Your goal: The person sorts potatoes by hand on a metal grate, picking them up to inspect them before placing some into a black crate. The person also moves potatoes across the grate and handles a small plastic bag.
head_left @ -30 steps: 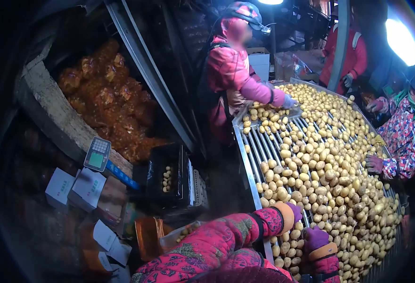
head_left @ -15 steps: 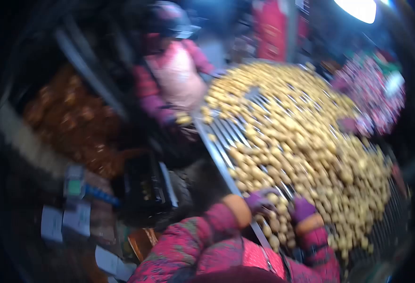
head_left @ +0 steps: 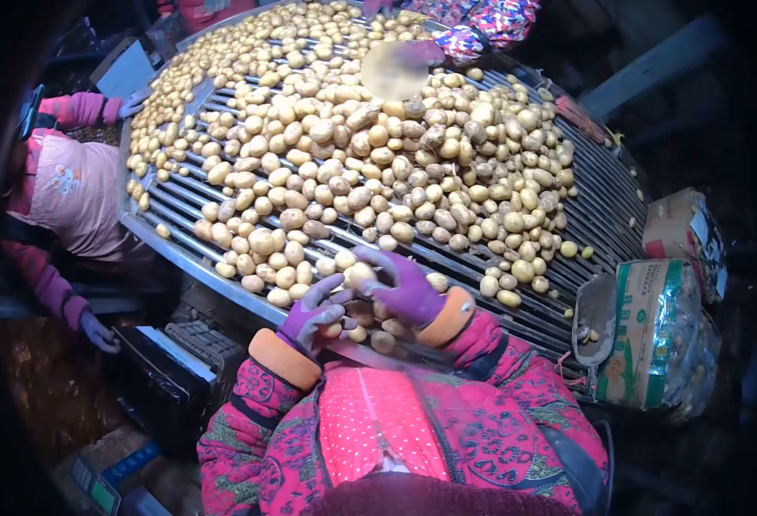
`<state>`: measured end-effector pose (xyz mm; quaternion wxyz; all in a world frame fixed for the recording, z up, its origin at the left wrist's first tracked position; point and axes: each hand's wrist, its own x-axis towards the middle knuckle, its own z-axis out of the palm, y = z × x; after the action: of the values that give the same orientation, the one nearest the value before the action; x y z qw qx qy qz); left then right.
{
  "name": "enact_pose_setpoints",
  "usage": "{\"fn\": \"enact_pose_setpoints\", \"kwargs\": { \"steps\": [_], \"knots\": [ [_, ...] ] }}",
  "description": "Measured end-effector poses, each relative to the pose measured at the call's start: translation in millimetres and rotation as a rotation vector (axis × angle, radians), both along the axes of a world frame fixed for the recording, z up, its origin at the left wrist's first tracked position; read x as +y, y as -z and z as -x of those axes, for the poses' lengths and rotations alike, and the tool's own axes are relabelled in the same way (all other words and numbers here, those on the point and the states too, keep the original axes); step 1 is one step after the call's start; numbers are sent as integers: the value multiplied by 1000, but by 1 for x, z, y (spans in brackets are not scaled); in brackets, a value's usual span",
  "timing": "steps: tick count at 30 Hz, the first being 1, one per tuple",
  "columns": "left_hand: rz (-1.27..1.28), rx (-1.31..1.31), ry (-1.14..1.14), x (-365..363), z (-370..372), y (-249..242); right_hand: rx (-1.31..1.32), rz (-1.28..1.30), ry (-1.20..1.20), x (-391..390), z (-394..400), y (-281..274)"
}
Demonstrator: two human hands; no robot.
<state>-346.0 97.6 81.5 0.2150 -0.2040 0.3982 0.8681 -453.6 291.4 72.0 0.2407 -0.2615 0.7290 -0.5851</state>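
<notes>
Both my hands wear purple gloves at the near edge of a slatted metal sorting table (head_left: 180, 256) heaped with potatoes (head_left: 335, 185). My right hand (head_left: 406, 291) pinches a pale potato (head_left: 360, 276) between thumb and fingers. Close beside it, my left hand (head_left: 316, 311) has its fingers curled over a potato (head_left: 333, 329) that is partly hidden by the glove. Between and below the hands are a few more potatoes (head_left: 383, 341), close to my apron.
A person in a pink apron (head_left: 82, 185) stands at the left. Across the table another gloved hand (head_left: 423, 53) is at a round tan object (head_left: 394, 70). At right are a scoop (head_left: 596, 320) and a carton (head_left: 643, 335). A black crate (head_left: 159, 370) stands lower left.
The head view has turned, so the table now lies straight ahead and the carton has come into view. My hands have come closer together, and a potato shows in my right fingers.
</notes>
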Motion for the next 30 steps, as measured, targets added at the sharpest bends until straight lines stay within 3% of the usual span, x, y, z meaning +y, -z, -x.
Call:
{"fn": "enact_pose_setpoints", "kwargs": {
  "steps": [2,3,4,7,10,12,13,14,15,16,17,18,20,23,24,26,27,28,30],
  "knots": [
    [-172,109,62,-1,7,4,129,-118,-99,-10,-11,-31],
    [-88,104,90,0,15,-26,186,-95,-203,-10,-10,-39],
    [-219,208,105,-2,20,-15,52,-95,-288,-6,-6,-48],
    [-175,-10,-57,-11,7,-5,414,-163,-2,26,23,-27],
    [-245,18,-89,-15,9,0,748,-796,293,69,45,1],
    [-252,62,-65,-13,12,3,724,-1014,216,68,36,9],
    [-243,42,-97,-8,13,0,819,-917,203,60,21,36],
    [-226,14,-134,-3,13,-4,384,-765,8,47,15,16],
    [-210,-6,-122,-3,17,-1,614,-907,-68,31,-14,17],
    [-216,15,-132,-1,17,-1,603,-797,-88,20,-24,30],
    [-231,-12,-146,-2,17,2,529,-526,-143,18,-17,14],
    [-245,-42,-160,-4,16,5,466,-413,-140,22,-13,7],
    [-394,-70,-174,-9,15,13,424,-196,-15,50,-1,2],
    [-443,-28,-205,-11,15,9,522,-252,439,140,18,-7],
    [-450,-49,-221,-10,15,4,290,-377,672,165,17,-27],
    [-435,-73,-233,-11,14,8,492,-728,836,237,15,-7],
    [-436,-73,-237,-9,14,8,379,-783,836,265,13,13],
    [-420,-91,-232,-7,14,7,378,-780,831,266,13,20],
    [-396,-109,-210,-7,14,7,434,-1010,751,255,13,28]
  ]
}}
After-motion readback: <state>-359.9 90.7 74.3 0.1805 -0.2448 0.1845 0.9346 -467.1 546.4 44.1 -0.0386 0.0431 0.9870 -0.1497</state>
